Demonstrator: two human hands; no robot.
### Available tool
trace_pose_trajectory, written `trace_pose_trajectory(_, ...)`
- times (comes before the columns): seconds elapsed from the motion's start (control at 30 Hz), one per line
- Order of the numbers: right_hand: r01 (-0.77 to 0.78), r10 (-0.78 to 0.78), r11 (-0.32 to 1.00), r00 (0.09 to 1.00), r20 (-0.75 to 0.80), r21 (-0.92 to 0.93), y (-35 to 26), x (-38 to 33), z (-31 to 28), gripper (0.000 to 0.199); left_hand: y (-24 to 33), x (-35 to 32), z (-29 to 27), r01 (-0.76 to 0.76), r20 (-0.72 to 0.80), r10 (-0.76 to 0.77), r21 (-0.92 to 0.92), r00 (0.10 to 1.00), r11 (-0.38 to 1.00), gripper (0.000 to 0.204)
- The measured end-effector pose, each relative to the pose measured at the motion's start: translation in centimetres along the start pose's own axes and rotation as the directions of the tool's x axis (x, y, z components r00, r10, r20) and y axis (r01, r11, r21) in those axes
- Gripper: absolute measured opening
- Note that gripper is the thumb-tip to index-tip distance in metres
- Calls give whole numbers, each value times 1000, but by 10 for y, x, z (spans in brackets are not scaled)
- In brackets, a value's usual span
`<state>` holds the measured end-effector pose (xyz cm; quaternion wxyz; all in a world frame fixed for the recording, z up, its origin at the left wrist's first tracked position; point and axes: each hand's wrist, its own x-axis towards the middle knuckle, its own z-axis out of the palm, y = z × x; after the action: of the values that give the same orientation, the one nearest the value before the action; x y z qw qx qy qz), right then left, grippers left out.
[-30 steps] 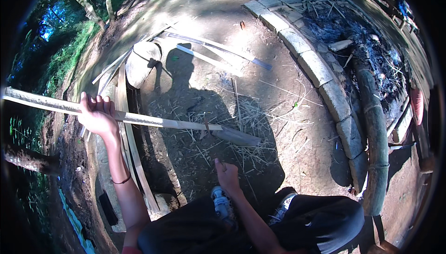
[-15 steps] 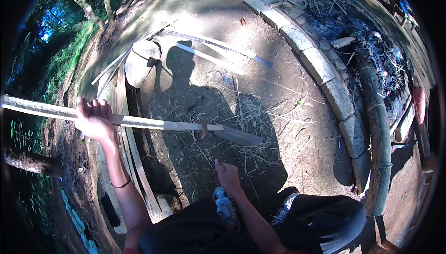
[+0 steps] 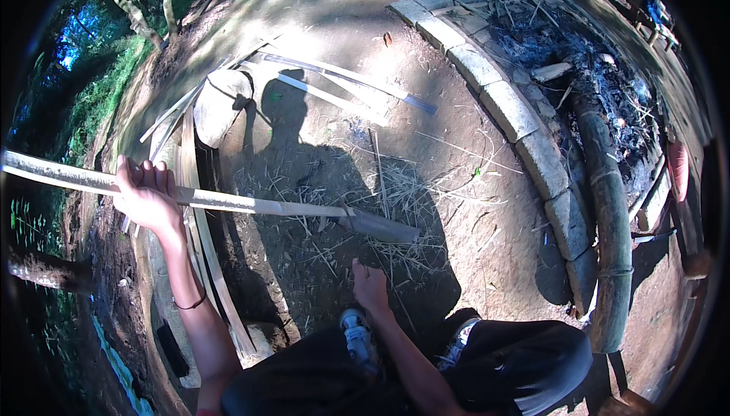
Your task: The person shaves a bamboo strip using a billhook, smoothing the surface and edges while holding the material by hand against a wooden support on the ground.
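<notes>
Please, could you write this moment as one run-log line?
left hand: holds long bamboo strip | right hand: curled, contents unclear | ground: scattered slivers | right side: block-edged fire pit

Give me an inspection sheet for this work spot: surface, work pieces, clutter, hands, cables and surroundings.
Surface: dirt ground, part sunlit, part in the person's shadow.
Work pieces: one long pale strip, held crosswise above the ground.
Clutter: thin shavings scattered ahead; loose strips lying farther off.
Hands: left hand grips the long pale strip; right hand is below it, apart; whether it holds anything is unclear.
Cables: nothing seen.
Surroundings: curved stone edging with ashes behind, a thick jointed pole at right, greenery at left.
</notes>
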<state>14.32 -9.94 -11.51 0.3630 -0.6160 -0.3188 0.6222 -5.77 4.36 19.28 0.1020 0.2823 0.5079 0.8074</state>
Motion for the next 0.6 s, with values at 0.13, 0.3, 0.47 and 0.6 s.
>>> trace_pose_trajectory(0.13, -378, 267, 827, 916, 300, 416, -2, 6, -10, 52, 1, -3, 0, -7, -4, 7, -1, 1000, 1000, 35)
trace_pose_trajectory(0.3, 212, -212, 974, 977, 11, -81, 2, -4, 6, 51, -3, -2, -1, 21, -15, -21, -7, 1000, 1000, 32)
trace_pose_trajectory(0.47, 126, -151, 973, 981, -124, -192, 22, -5, -11, 49, -1, -6, 5, 29, -20, -29, -21, 999, 999, 31)
trace_pose_trajectory(0.6, 149, -160, 978, 985, -65, -145, 1, -6, 0, 45, 0, -11, 6, 16, -48, -14, 36, 999, 999, 33)
